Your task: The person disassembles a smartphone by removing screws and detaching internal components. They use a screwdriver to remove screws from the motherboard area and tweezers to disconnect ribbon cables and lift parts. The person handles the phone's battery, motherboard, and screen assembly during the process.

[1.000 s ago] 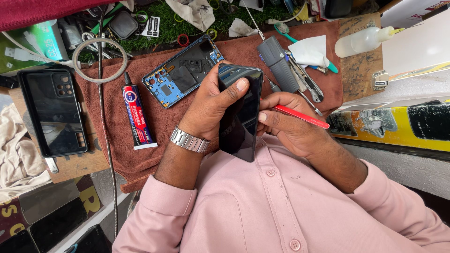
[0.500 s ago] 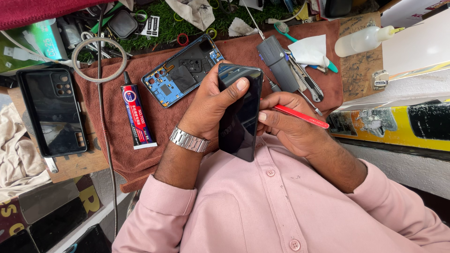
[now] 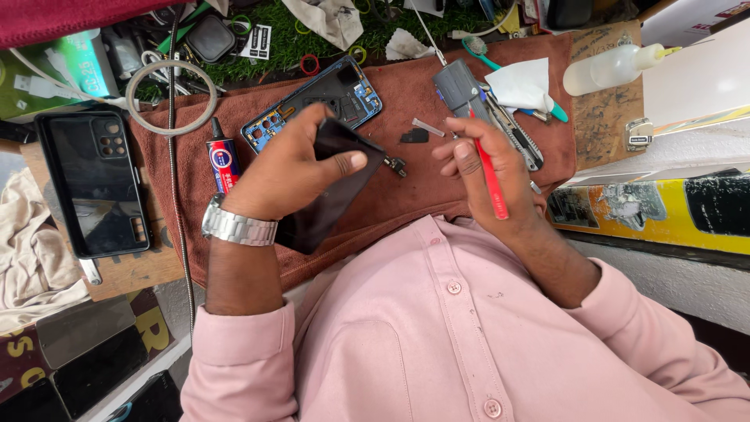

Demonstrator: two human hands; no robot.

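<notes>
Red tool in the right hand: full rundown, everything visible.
The red tool is a slim, straight, pen-like stick, plastic by the look, plain red. The right hand pinches its upper part between the fingers, its far tip hidden behind them. The lower end lies over the wrist, pointing toward the pink shirt. It touches nothing else visible.

The left hand [image 3: 285, 168] covered much of the dark phone panel [image 3: 332, 187], and its lower end slipped behind the metal wristwatch [image 3: 238, 227]. The same hand hid one corner of the opened phone body [image 3: 328, 94] on the brown cloth [image 3: 414, 187]. The red tool [image 3: 492, 184] ran under the fingers of the right hand [image 3: 488, 176], so its tip could not be seen. Small dark parts [image 3: 414, 136] on the cloth were too tiny to tell apart. The glue tube [image 3: 223, 156] vanished behind the left wrist. The squeeze bottle [image 3: 605, 70] was partly masked by a pale box [image 3: 695, 78], itself cut off at the right edge.
</notes>
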